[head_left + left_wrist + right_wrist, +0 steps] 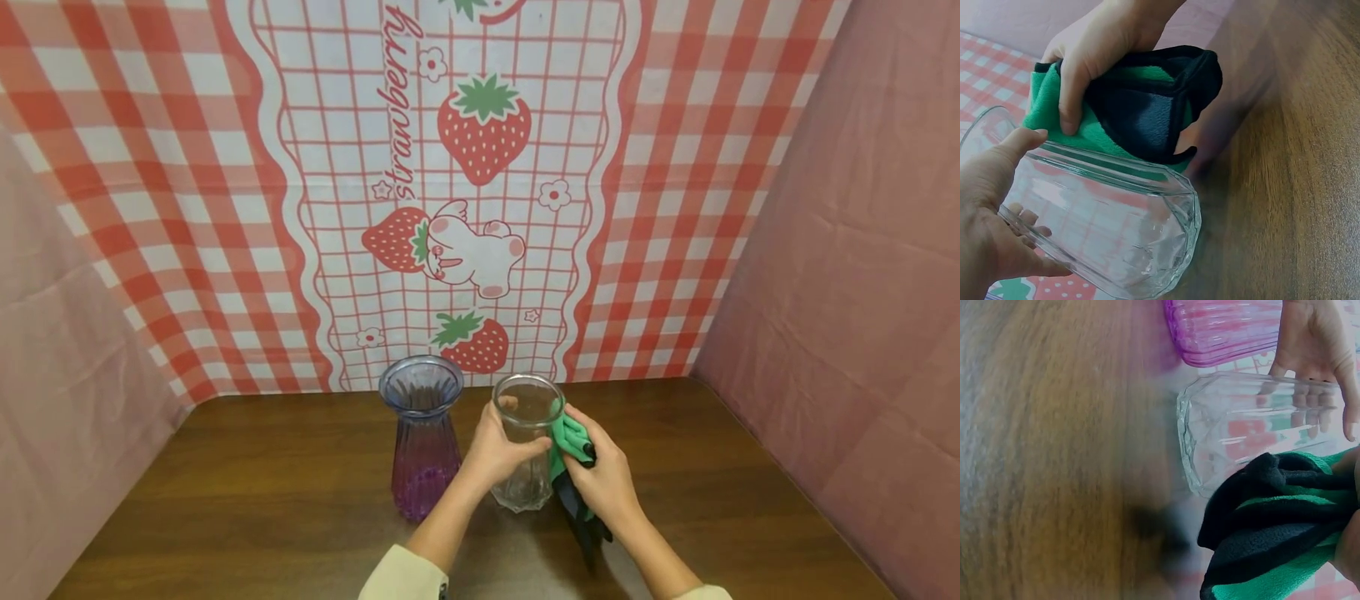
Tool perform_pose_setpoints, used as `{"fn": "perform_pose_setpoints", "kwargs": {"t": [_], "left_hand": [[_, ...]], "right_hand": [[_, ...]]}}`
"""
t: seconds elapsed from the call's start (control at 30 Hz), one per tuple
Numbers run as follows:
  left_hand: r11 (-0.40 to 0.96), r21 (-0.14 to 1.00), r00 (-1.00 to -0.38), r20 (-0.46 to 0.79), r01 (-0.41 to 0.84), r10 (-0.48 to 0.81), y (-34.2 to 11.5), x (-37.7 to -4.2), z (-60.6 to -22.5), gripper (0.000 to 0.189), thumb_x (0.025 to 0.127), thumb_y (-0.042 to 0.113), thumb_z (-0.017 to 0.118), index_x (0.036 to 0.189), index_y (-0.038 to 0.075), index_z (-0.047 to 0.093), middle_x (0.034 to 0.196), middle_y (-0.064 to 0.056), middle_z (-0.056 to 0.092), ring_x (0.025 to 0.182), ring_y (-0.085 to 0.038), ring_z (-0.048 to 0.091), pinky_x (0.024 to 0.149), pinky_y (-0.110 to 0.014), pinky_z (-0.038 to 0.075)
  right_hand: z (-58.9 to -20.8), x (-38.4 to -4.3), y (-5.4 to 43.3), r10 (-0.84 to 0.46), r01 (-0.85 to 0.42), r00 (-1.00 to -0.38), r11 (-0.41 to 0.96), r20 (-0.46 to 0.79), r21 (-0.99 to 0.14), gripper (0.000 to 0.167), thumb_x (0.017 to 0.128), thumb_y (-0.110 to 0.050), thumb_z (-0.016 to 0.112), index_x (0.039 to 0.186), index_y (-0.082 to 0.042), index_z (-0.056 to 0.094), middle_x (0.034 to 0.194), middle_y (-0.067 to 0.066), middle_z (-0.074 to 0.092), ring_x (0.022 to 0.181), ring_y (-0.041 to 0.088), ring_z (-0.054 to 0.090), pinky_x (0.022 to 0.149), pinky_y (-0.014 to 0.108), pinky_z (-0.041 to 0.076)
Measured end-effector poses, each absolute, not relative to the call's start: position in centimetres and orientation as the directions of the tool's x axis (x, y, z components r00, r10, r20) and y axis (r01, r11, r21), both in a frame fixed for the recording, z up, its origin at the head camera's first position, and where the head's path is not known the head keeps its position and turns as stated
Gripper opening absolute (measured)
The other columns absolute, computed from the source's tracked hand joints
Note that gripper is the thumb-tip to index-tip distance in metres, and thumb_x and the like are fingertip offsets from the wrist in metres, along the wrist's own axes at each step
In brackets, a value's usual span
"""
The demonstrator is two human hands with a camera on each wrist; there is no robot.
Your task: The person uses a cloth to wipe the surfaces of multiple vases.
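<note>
A clear glass vase (522,479) with a round rim and faceted base is gripped near its top by my left hand (495,450), thumb across the near side and fingers around the far side. My right hand (607,479) holds a bunched green and black cloth (572,437) against the vase's right side. In the left wrist view the folded cloth (1141,119) lies along the glass wall (1104,212), pinched under the right thumb. From the right wrist view, the cloth's black-edged folds (1260,512) hang beside the vase (1241,425).
Left of the clear vase stands a second glass vase (423,454), bluish at its flared rim and purple lower down. Both are over a brown wooden table (285,500). A red-checked strawberry cloth (480,250) hangs behind, with pink fabric (840,275) at the sides.
</note>
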State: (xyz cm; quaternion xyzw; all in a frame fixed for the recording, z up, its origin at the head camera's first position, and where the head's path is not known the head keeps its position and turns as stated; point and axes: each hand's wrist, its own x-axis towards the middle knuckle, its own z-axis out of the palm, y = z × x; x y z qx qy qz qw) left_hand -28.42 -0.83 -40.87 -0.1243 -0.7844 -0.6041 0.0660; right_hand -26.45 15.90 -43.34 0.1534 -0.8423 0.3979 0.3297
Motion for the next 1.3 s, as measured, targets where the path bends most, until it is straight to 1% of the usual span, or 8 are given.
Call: {"fn": "perform_pose_setpoints", "kwargs": {"t": [0.07, 0.13, 0.27, 0.43, 0.67, 0.83, 1.1, 1.3], "left_hand": [[0.236, 0.934, -0.963, 0.246, 0.267, 0.114, -0.8, -28.4, -40.9, 0.071, 0.070, 0.022, 0.081, 0.126, 0.000, 0.042, 0.127, -0.020, 0.046, 0.124, -0.035, 0.044, 0.103, -0.052, 0.037], [0.237, 0.936, -0.964, 0.238, 0.259, 0.115, -0.8, -28.4, -40.8, 0.072, 0.070, 0.022, 0.080, 0.127, 0.001, 0.041, 0.128, -0.020, 0.046, 0.124, -0.035, 0.044, 0.103, -0.053, 0.037], [0.244, 0.939, -0.968, 0.223, 0.244, 0.112, -0.7, -28.5, -40.9, 0.071, 0.070, 0.022, 0.080, 0.126, 0.001, 0.041, 0.128, -0.020, 0.046, 0.124, -0.035, 0.044, 0.103, -0.053, 0.037], [0.255, 0.938, -0.971, 0.217, 0.236, 0.099, -0.6, -28.4, -41.0, 0.070, 0.070, 0.024, 0.080, 0.125, 0.002, 0.042, 0.128, -0.019, 0.046, 0.124, -0.035, 0.044, 0.103, -0.052, 0.037], [0.236, 0.948, -0.976, 0.199, 0.214, 0.088, -0.6, -28.2, -40.8, 0.078, 0.070, 0.035, 0.081, 0.129, 0.004, 0.040, 0.131, -0.018, 0.045, 0.125, -0.035, 0.044, 0.102, -0.052, 0.038], [0.215, 0.951, -0.975, 0.210, 0.222, 0.075, -0.4, -28.3, -40.9, 0.075, 0.071, 0.035, 0.081, 0.127, 0.004, 0.041, 0.130, -0.017, 0.045, 0.124, -0.033, 0.044, 0.102, -0.050, 0.039], [0.276, 0.929, -0.969, 0.244, 0.246, 0.040, -0.5, -28.4, -40.9, 0.070, 0.068, 0.034, 0.083, 0.122, 0.005, 0.049, 0.126, -0.015, 0.042, 0.115, -0.029, 0.048, 0.096, -0.047, 0.043], [0.312, 0.923, -0.973, 0.227, 0.224, 0.026, -0.7, -28.3, -40.7, 0.070, 0.066, 0.036, 0.084, 0.121, 0.008, 0.052, 0.123, -0.014, 0.041, 0.113, -0.029, 0.046, 0.095, -0.048, 0.043]], "right_hand": [[-43.5, -26.5, 16.0, -0.014, -0.512, -0.753, 0.640, 0.657, -0.573, 0.062, 0.070, 0.009, 0.074, 0.126, -0.012, 0.058, 0.120, 0.012, 0.064, 0.102, 0.026, 0.062, 0.080, 0.043, 0.052], [-43.7, -26.4, 16.2, -0.033, -0.503, -0.770, 0.646, 0.637, -0.574, 0.061, 0.071, 0.008, 0.074, 0.126, -0.012, 0.058, 0.120, 0.012, 0.064, 0.102, 0.027, 0.062, 0.079, 0.046, 0.052], [-44.4, -26.3, 16.6, -0.069, -0.483, -0.801, 0.662, 0.594, -0.574, 0.059, 0.071, 0.009, 0.073, 0.126, -0.009, 0.058, 0.121, 0.015, 0.063, 0.103, 0.030, 0.062, 0.078, 0.046, 0.052], [-45.2, -26.4, 16.8, -0.090, -0.445, -0.839, 0.681, 0.536, -0.582, 0.059, 0.072, 0.008, 0.072, 0.126, -0.009, 0.056, 0.124, 0.016, 0.061, 0.105, 0.033, 0.061, 0.081, 0.048, 0.052], [-45.4, -26.2, 16.8, -0.070, -0.411, -0.857, 0.690, 0.511, -0.595, 0.058, 0.074, 0.006, 0.071, 0.127, -0.009, 0.056, 0.125, 0.017, 0.060, 0.106, 0.034, 0.061, 0.082, 0.050, 0.051], [-45.2, -26.0, 16.8, -0.046, -0.417, -0.843, 0.684, 0.535, -0.599, 0.061, 0.073, 0.009, 0.070, 0.128, -0.011, 0.055, 0.126, 0.017, 0.059, 0.108, 0.036, 0.060, 0.082, 0.050, 0.051], [-43.6, -26.1, 16.1, -0.001, -0.503, -0.749, 0.653, 0.663, -0.567, 0.062, 0.072, 0.008, 0.072, 0.128, -0.013, 0.056, 0.126, 0.013, 0.060, 0.108, 0.029, 0.060, 0.080, 0.048, 0.051], [-43.2, -26.4, 15.8, -0.011, -0.516, -0.736, 0.657, 0.677, -0.550, 0.063, 0.069, 0.011, 0.073, 0.127, -0.010, 0.057, 0.123, 0.014, 0.062, 0.105, 0.028, 0.060, 0.079, 0.049, 0.051]]}}
